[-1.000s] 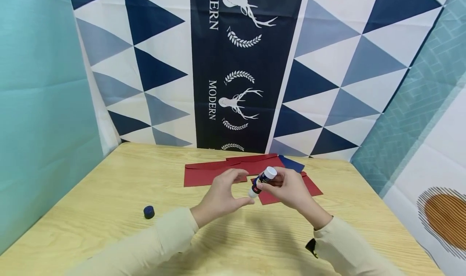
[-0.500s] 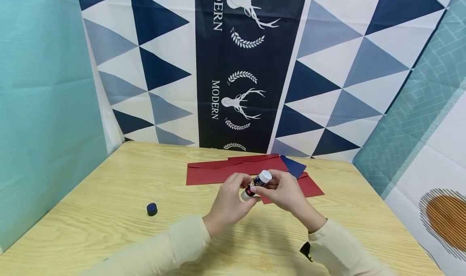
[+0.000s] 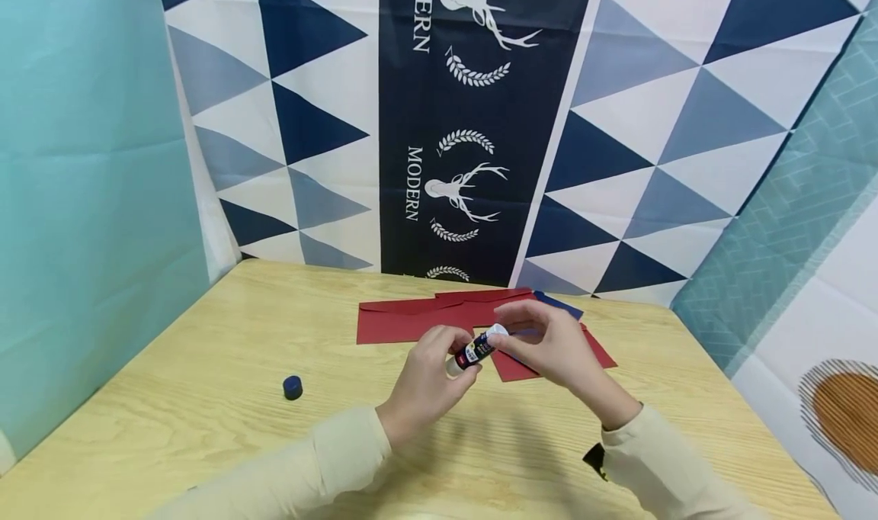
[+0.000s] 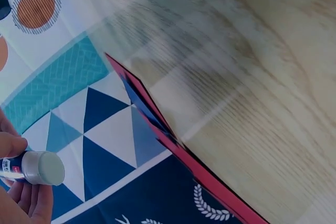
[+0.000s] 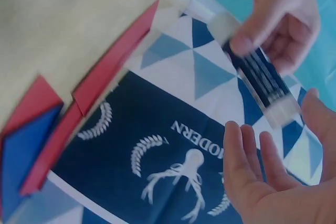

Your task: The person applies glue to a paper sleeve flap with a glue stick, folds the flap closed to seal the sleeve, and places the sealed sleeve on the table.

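My left hand (image 3: 430,383) grips a glue stick (image 3: 473,349) with a dark label, holding it tilted above the table. In the left wrist view its uncapped end (image 4: 51,169) faces the camera, pale and flat. Around the white base at the other end, my right hand (image 3: 552,343) stands with fingers parted. The right wrist view shows that hand (image 5: 278,177) with its thumb and fingers spread just off the base, while the left thumb presses along the glue stick's barrel (image 5: 261,77). A dark blue cap (image 3: 292,387) lies on the table to the left.
Red envelopes (image 3: 391,324) lie overlapping toward the back of the wooden table (image 3: 226,337), with a blue envelope (image 3: 564,304) among them. Behind the table hangs a patterned cloth (image 3: 329,123); a teal sheet (image 3: 89,200) borders the left side.
The left hand has moved up to the glue stick and taken hold of it. The right hand, which gripped it before, has loosened its fingers and drawn toward the white base.
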A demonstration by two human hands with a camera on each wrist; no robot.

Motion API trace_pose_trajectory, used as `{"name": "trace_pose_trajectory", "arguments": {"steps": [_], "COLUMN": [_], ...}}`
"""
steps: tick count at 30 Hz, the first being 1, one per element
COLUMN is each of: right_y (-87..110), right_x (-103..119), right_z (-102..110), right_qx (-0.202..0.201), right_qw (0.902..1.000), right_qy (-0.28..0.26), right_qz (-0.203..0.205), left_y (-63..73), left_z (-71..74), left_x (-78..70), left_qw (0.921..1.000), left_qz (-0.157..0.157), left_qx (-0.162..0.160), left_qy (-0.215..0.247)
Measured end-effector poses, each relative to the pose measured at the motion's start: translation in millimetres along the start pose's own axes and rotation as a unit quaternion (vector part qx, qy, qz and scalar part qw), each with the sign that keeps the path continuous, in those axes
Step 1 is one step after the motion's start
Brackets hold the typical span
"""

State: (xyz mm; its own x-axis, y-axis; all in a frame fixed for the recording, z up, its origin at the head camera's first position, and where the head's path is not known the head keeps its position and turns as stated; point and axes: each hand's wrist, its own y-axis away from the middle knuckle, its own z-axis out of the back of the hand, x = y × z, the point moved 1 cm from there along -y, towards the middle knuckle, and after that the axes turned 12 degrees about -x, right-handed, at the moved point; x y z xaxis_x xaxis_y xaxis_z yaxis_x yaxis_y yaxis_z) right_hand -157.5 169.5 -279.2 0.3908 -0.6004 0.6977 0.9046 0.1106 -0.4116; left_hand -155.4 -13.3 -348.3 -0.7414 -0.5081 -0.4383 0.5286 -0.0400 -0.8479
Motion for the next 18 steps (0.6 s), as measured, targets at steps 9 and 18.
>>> {"name": "trace_pose_trajectory", "arguments": {"steps": [9, 18], "right_y": [-10.1, -7.4], "right_x": [36.0, 51.3], "right_z": [16.0, 5.2], "right_qx": [0.078, 0.056], "right_qw": [0.9811, 0.9825], "right_qy": [0.101, 0.138], "right_qz": [0.145, 0.112], "left_y": [-4.3, -2.8], "left_z": [12.5, 22.7], "left_x": [-1.7, 1.0], "left_qw": [0.9999, 0.9994], "left_qz": [0.011, -0.028], "left_qx": [0.012, -0.007], "left_qy": [0.000, -0.021]}}
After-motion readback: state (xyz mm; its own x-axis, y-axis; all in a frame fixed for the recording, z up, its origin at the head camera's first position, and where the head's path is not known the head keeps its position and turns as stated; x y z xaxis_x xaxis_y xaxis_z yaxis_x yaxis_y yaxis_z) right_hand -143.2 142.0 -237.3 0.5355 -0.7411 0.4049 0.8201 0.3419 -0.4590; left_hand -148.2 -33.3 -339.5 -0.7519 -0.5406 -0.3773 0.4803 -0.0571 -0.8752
